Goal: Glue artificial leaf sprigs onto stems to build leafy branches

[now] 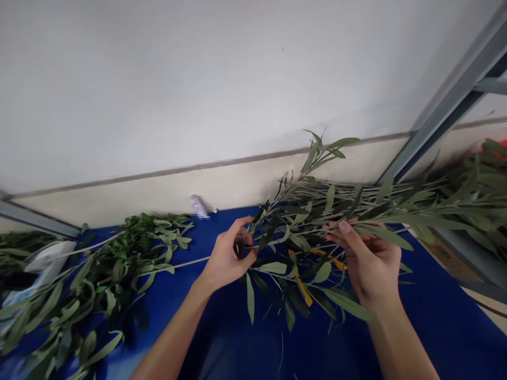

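Observation:
My right hand (374, 261) is closed on a leafy branch (431, 219), with the thumb pressed along its stem. The branch has long, narrow grey-green leaves and runs off to the right. My left hand (232, 253) is curved around the left tips of the foliage, its thumb and index finger apart; leaves partly hide the fingertips. Beneath and between my hands lie more leafy sprigs (273, 268) and a yellow strip (303, 287), partly covered by leaves. Behind them, a bundle of thin bare stems (336, 192) lies along the wall.
The work surface is a blue tabletop (237, 338) against a white wall (198, 89). On the left lies a heap of leafy branches (114, 274). A small blurred-out packet (200, 206) is at the wall. A grey metal post (443, 108) slants up at the right.

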The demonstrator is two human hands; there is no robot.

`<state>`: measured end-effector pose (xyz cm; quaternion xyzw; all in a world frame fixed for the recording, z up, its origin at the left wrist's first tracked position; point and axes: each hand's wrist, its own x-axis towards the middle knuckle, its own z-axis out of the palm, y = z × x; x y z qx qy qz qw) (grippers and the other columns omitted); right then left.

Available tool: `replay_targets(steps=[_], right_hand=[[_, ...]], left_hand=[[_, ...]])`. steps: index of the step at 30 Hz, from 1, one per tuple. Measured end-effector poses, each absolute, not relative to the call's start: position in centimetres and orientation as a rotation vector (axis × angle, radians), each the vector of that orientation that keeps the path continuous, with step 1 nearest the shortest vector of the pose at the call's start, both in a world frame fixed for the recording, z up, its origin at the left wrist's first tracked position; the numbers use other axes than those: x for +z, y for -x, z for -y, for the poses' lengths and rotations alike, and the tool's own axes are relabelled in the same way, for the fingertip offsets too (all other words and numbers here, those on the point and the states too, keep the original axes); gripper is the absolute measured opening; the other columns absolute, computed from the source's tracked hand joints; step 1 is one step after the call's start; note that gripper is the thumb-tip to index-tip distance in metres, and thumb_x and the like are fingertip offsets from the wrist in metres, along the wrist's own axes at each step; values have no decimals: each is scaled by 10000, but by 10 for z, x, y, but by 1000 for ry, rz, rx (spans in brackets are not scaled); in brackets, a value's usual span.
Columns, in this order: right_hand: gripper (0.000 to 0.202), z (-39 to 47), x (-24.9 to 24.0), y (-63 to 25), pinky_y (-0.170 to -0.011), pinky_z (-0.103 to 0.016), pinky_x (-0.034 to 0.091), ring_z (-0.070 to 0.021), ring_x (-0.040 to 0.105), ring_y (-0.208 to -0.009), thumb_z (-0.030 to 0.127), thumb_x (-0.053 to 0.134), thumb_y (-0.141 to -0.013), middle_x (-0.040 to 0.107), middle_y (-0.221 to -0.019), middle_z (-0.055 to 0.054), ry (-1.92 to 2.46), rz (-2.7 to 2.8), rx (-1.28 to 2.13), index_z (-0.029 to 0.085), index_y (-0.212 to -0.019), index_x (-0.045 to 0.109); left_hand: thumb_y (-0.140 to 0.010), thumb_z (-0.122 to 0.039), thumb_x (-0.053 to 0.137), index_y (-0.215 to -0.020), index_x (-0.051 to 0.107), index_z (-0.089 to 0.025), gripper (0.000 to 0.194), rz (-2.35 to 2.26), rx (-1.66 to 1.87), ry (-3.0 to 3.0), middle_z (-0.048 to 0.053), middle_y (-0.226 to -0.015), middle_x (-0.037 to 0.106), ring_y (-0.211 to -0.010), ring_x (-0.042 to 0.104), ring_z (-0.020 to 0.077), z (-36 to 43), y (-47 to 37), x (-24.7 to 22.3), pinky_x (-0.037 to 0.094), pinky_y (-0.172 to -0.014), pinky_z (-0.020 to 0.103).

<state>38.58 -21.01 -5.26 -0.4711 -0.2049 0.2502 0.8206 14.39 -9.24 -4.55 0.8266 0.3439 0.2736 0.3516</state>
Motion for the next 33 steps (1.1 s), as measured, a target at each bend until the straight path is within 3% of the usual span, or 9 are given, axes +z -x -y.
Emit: replay_targets(steps=[13, 22, 26, 30, 33], right_hand=[[291, 215, -46, -383, -618, -405, 682, -301, 803, -690, 298, 970, -660, 792, -746, -61, 1145, 446, 494, 172, -765, 729], [207, 219, -46, -390, -677, -343, 663, -254, 786, -848, 325, 901, -772, 804, -851, -70, 1081, 607, 610, 198, -842, 753], [229, 222, -48, -387, -692, -375, 670, -266, 790, -841, 328, 910, -759, 807, -850, -71, 1125, 539, 623, 194, -865, 758], [315, 225, -55, -392, -606, -394, 657, -315, 795, -757, 395, 955, -660, 801, -774, -90, 1286, 480, 621, 183, -808, 775], [371, 237, -57, -399, -508, -359, 604, -308, 778, -665, 508, 918, -668, 805, -768, -98, 1526, 544, 641, 189, -823, 807]], left_hand=[[-826, -172, 662, -1383, 463, -241, 596, -872, 724, -2185, -34, -846, 589, -633, 546, 99, 99, -144, -43, 457, -574, 213], [-839, -157, 635, -1403, 462, -231, 595, -824, 658, -2219, -41, -822, 590, -679, 597, 115, 100, -147, -38, 492, -648, 232], [-842, -177, 627, -1391, 471, -211, 572, -828, 644, -2205, -31, -832, 608, -685, 605, 122, 99, -147, -36, 502, -661, 244], [-832, -176, 638, -1383, 477, -218, 576, -831, 621, -2201, -35, -826, 595, -683, 590, 121, 98, -143, -40, 494, -665, 246], [-851, -181, 637, -1402, 467, -235, 579, -836, 592, -2219, -37, -842, 580, -668, 561, 115, 98, -140, -46, 470, -641, 242]])
